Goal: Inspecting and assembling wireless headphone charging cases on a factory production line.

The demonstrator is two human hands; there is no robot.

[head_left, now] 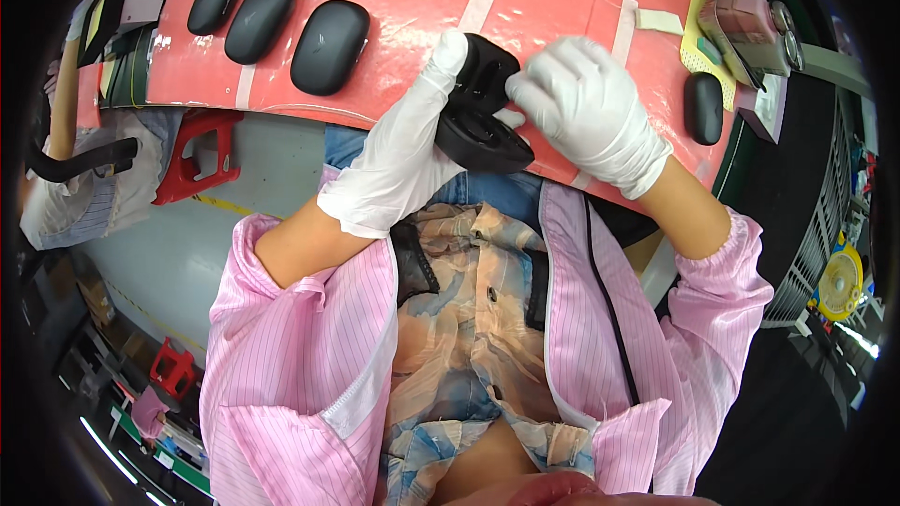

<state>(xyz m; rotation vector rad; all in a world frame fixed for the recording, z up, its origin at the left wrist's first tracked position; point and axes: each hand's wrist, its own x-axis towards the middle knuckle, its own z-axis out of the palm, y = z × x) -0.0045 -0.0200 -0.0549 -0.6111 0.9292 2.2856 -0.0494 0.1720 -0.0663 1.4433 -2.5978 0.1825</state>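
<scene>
My left hand (405,141), in a white glove, grips an opened black hinged case (483,139) that looks like an earbud case. Its thumb presses the upper half, and the case is tilted above the table's near edge. The hollow inside is dark, so I cannot tell what lies in it. Also gloved in white, my right hand (591,112) is beside the case's right side. Its fingers are curled together, and whatever they may hold is hidden. Closed black cases rest on the pink mat to the left, the nearest one (330,47) close to my left hand.
The pink mat (412,0) carries strips of pale tape. On the right are another black case (703,108), a yellow perforated pad (696,47) and a metal holder (722,14) with containers. At the left, another person's arm (64,103) shows near a red stool (202,157).
</scene>
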